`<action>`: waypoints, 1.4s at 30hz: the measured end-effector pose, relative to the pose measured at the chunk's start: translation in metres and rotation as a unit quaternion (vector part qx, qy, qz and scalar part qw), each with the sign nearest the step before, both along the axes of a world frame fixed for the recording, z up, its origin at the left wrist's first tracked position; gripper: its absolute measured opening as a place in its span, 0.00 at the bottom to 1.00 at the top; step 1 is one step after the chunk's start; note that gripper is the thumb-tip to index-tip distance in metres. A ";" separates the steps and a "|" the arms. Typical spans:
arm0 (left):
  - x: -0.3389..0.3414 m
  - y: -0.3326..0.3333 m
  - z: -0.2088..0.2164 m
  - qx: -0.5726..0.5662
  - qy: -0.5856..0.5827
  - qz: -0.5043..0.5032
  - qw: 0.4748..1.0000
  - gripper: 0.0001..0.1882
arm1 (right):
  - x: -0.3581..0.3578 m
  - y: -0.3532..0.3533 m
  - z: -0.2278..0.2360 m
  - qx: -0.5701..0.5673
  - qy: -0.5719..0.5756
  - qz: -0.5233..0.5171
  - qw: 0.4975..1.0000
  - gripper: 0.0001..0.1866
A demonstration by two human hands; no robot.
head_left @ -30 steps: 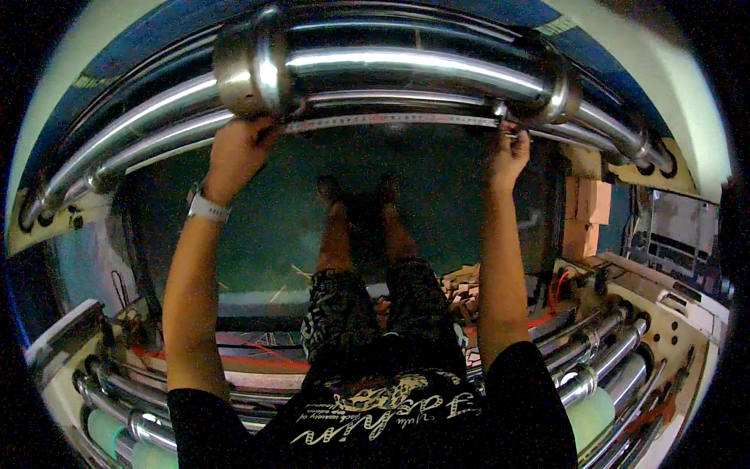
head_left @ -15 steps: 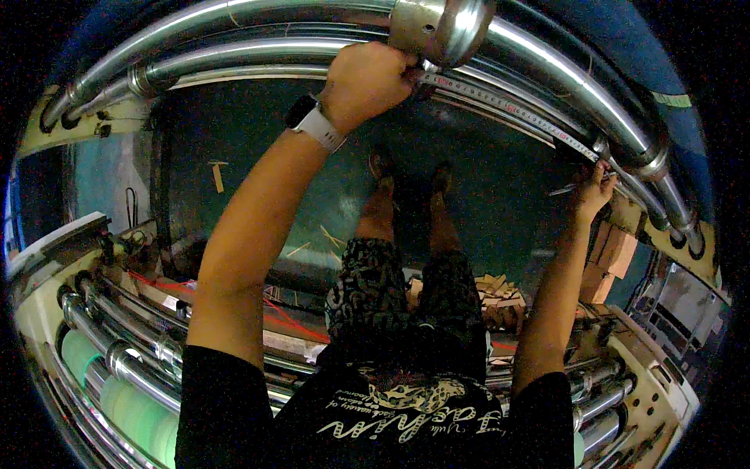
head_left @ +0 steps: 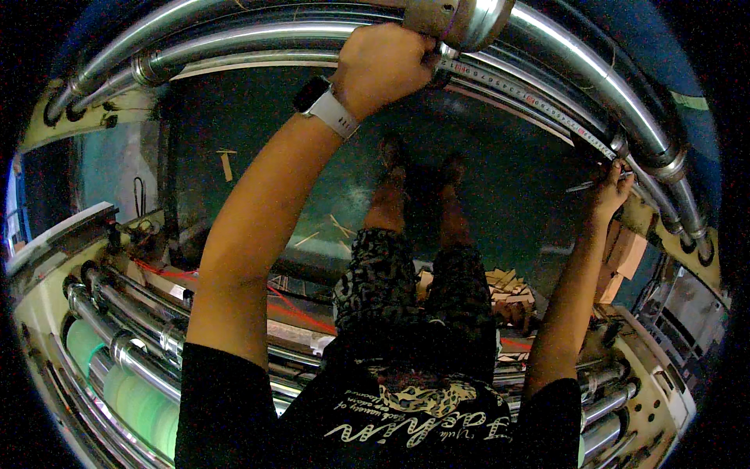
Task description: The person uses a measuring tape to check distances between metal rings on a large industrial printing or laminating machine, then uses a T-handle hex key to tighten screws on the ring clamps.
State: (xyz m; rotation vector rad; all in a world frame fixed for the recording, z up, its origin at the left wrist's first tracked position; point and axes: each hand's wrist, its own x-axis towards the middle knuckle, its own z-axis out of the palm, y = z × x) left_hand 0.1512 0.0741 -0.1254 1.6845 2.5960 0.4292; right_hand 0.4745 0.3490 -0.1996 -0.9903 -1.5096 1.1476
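A pale measuring tape (head_left: 531,98) is stretched along the steel rollers at the far side, between my two hands. My left hand (head_left: 384,66), with a watch (head_left: 328,105) on its wrist, is closed at the tape's left end, just under a thick metal collar (head_left: 480,19). Its fingertips are partly hidden. At the tape's right end my right hand (head_left: 616,190) is closed, pinching the tape beside a ring on the roller (head_left: 582,51). A thin light-coloured object (head_left: 580,186) sticks out leftward from the right hand; its kind is unclear.
Behind me, close to my body, runs another bank of metal rollers (head_left: 148,367) with green-lit cylinders (head_left: 129,402). Cardboard scraps (head_left: 512,291) are heaped near my legs, and thin strips (head_left: 340,227) lie on the dark floor. Cardboard pieces (head_left: 623,254) stand at the right.
The whole view has shifted slightly, so things appear a little farther right. Both hands stay at the tape's two ends, and the tape remains stretched along the rollers.
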 end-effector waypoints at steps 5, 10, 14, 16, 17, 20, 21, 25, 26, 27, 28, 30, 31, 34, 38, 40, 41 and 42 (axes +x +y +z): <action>0.000 0.000 0.000 -0.009 -0.008 0.005 1.000 0.09 | 0.005 0.000 0.002 0.019 -0.042 0.025 0.999 0.03; 0.002 -0.001 0.001 -0.010 -0.004 0.015 1.000 0.09 | 0.014 0.007 -0.007 0.062 -0.057 0.025 0.996 0.06; 0.001 0.002 -0.007 -0.002 -0.010 0.018 1.000 0.11 | 0.021 0.008 -0.024 0.047 -0.063 -0.035 0.996 0.11; 0.004 0.004 -0.002 -0.033 -0.021 0.024 0.999 0.12 | 0.026 0.002 -0.039 0.010 -0.016 -0.045 0.999 0.13; 0.003 0.005 0.003 -0.080 -0.016 0.031 0.996 0.13 | 0.021 -0.002 -0.043 -0.086 0.005 -0.077 0.993 0.14; 0.000 0.003 -0.005 -0.075 0.006 0.034 0.997 0.13 | -0.004 -0.033 -0.026 -0.308 0.061 -0.044 0.949 0.22; 0.001 0.003 -0.005 -0.066 0.002 0.034 0.997 0.14 | -0.007 -0.035 -0.025 -0.360 0.084 -0.015 0.929 0.24; 0.005 0.006 -0.002 -0.055 -0.022 0.051 0.997 0.14 | -0.015 -0.035 -0.026 -0.353 0.192 0.063 0.914 0.26; 0.005 0.006 0.001 -0.061 -0.026 0.052 0.996 0.15 | -0.016 -0.034 -0.029 -0.354 0.212 0.076 0.908 0.26; 0.006 0.006 0.002 -0.067 -0.031 0.052 0.996 0.15 | -0.016 -0.033 -0.030 -0.354 0.227 0.081 0.904 0.24; 0.007 0.007 0.003 -0.065 -0.032 0.056 0.996 0.15 | -0.016 -0.031 -0.031 -0.353 0.241 0.085 0.900 0.22; 0.008 0.006 0.004 -0.065 -0.035 0.068 0.995 0.15 | -0.018 -0.032 -0.033 -0.354 0.264 0.087 0.893 0.21; 0.007 0.006 0.003 -0.058 -0.033 0.057 0.996 0.15 | -0.019 -0.033 -0.034 -0.353 0.273 0.085 0.891 0.21; 0.003 0.004 0.001 -0.057 -0.030 0.044 0.997 0.15 | -0.022 -0.035 -0.035 -0.347 0.276 0.065 0.894 0.21; 0.005 0.005 0.005 -0.072 -0.031 0.052 0.996 0.15 | -0.025 -0.037 -0.030 -0.350 0.258 0.045 0.899 0.24; 0.005 0.005 0.004 -0.047 -0.027 0.044 0.998 0.15 | -0.025 -0.037 -0.028 -0.355 0.273 0.050 0.893 0.24; 0.005 0.004 0.001 -0.025 -0.022 0.037 0.999 0.15 | -0.026 -0.038 -0.027 -0.358 0.280 0.053 0.889 0.24; 0.005 0.004 0.000 -0.004 -0.016 0.031 0.999 0.15 | -0.027 -0.038 -0.026 -0.361 0.275 0.046 0.890 0.24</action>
